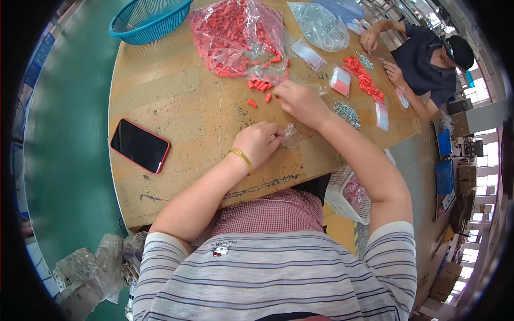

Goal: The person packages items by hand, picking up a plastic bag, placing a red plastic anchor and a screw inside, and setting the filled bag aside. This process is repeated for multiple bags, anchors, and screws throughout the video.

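My left hand (pixel 259 140), with a gold bangle on the wrist, pinches the edge of a small clear plastic bag (pixel 292 135) lying on the wooden table (pixel 176 101). Farther out, my right hand (pixel 299 99) has its fingers curled down among loose red plastic plugs (pixel 261 85); whether it grips any is hidden. Behind them a large clear bag of red plugs (pixel 235 32) lies open on the table.
A phone in a red case (pixel 139 145) lies at my left. A blue basket (pixel 147 18) sits at the far edge. A pile of screws (pixel 348 112), small filled bags (pixel 340 80) and a co-worker (pixel 428 59) are at right. A white crate (pixel 348 195) stands below the table.
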`<state>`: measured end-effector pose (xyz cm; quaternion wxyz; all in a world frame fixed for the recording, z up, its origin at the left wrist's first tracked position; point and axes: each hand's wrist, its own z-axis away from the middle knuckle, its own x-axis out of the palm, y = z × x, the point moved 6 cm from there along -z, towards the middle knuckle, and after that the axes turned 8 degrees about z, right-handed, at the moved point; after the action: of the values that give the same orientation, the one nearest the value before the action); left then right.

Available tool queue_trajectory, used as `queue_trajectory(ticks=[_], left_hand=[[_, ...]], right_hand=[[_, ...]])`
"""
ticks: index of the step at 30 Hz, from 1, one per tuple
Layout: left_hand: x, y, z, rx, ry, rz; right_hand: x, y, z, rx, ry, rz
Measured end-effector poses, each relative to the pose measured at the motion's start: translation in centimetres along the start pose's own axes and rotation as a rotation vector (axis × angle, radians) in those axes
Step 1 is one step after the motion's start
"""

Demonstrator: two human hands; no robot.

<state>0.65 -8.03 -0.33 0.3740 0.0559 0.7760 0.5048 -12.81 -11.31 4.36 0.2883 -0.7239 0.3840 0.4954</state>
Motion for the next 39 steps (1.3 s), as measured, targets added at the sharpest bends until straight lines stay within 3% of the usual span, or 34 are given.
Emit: queue_trajectory(ticks=[3,6,14,29,33,37,39], left_hand=[[-0.2,0.1,0.1,0.037,0.042,0.004],[-0.3,0.6,0.3,0.081,0.070,-0.039],[-0.9,4.2,1.2,0.376,0.182,-0.228],[-0.4,4.1,1.5,0.398,0.154,-0.232],[-0.4,4.2,1.2,0.372,0.148,-0.212],[-0.1,3.9,1.2,0.340,0.121,-0.202],[-0.1,3.8,1.2,0.339,0.114,-0.197]], right_hand=[[-3.2,-1.3,2.1,0.470,-0.052,-0.441],[-3.4,-3.1,4.5,0.567,-0.124,-0.592],[-4.8,-4.9,6.3,0.337,-0.061,-0.315],[-5.2,-5.5,7.9,0.243,-0.082,-0.165],[-5.6,-3.0,8.8,0.338,-0.017,-0.246],[-4.9,4.8,11.5,0.406,-0.116,0.125],[-5.1,7.1,12.1,0.308,-0.131,0.266]])
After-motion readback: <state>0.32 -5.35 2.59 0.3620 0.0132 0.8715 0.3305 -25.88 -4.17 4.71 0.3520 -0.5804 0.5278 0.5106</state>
